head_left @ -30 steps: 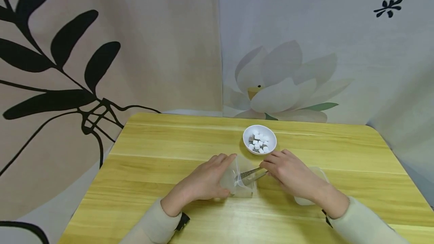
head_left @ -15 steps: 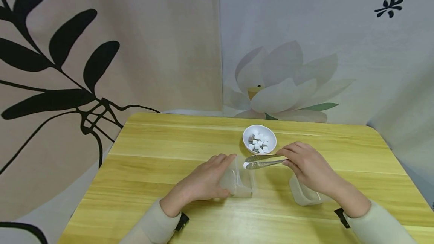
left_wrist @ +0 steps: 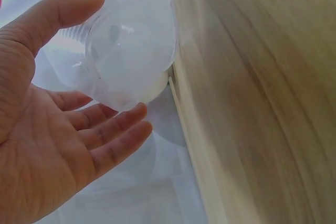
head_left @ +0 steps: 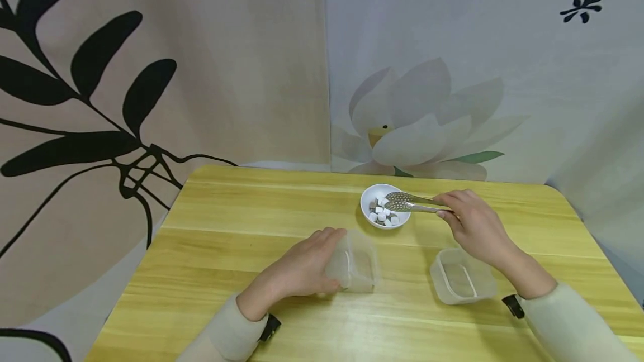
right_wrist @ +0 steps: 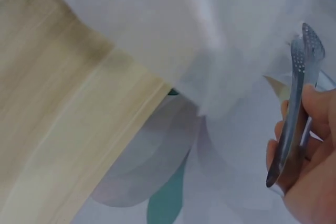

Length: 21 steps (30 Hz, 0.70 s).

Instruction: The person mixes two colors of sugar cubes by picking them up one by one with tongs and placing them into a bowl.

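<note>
My left hand [head_left: 309, 264] holds a clear plastic container [head_left: 363, 267] at the middle of the table, thumb on one side and fingers on the other. In the left wrist view, the container [left_wrist: 131, 40] sits between the thumb and the fingertips. My right hand [head_left: 475, 228] grips metal tongs [head_left: 401, 206] with perforated tips. Those tips hover over the right side of a white bowl [head_left: 367, 202] filled with small white cubes [head_left: 381, 217]. Whether a cube is between the tips cannot be told. The right wrist view shows the tongs [right_wrist: 295, 114] with their tips slightly apart.
A second translucent plastic container [head_left: 448, 289] stands upright on the wooden table [head_left: 241, 200], below the right forearm. Behind the table's far edge hang printed curtains [head_left: 261, 60] with leaves and a flower.
My right hand has drawn the tongs out of the left-held container and moved them up and right over the bowl. The second container is now uncovered. My left hand has barely moved.
</note>
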Tool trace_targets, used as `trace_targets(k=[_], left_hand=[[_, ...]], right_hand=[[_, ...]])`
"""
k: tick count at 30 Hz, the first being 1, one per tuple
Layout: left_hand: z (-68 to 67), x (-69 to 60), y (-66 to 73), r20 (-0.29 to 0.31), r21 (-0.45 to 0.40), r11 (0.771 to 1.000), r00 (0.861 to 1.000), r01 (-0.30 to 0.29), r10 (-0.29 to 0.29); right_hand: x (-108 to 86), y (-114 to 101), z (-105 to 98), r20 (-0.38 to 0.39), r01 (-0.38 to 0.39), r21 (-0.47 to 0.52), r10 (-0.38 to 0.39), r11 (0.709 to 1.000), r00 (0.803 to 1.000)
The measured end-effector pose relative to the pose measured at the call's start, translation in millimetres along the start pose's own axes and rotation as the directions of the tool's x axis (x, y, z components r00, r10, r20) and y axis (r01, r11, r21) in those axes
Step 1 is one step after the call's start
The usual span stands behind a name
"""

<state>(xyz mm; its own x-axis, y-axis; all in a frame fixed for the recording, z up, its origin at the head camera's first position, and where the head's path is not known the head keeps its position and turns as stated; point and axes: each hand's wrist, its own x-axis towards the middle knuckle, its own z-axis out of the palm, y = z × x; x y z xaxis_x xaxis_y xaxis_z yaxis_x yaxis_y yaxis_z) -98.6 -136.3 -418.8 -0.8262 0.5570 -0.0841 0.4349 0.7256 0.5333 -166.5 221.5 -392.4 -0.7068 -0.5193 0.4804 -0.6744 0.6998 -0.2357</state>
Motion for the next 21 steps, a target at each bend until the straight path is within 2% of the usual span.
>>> trace_targets(k=[8, 11, 17, 21], left_hand=[[-4.4, -3.3, -3.0, 0.021, -0.050, 0.998, 0.999, 0.047, -0.046], [-4.7, -4.2, -4.1, 0.025, -0.046, 0.997, 0.998, 0.064, -0.063], [-3.1, -4.1, -6.8, 0.012, -0.027, 0.998, 0.998, 0.056, -0.056], [-2.0, -4.2, -8.2, 0.031, -0.009, 0.997, 0.996, 0.083, -0.083]], right_hand=[[-0.7, 9.4, 3.2, 0.069, -0.085, -0.037, 0.087, 0.996, 0.994], [-1.4, 11.6, 4.9, 0.090, -0.097, -0.046, 0.101, 0.994, 0.991], [-3.9, 13.3, 8.0, 0.123, -0.107, -0.062, 0.114, 0.992, 0.986], [-4.5, 12.2, 8.0, 0.122, -0.108, -0.064, 0.115, 0.992, 0.986]])
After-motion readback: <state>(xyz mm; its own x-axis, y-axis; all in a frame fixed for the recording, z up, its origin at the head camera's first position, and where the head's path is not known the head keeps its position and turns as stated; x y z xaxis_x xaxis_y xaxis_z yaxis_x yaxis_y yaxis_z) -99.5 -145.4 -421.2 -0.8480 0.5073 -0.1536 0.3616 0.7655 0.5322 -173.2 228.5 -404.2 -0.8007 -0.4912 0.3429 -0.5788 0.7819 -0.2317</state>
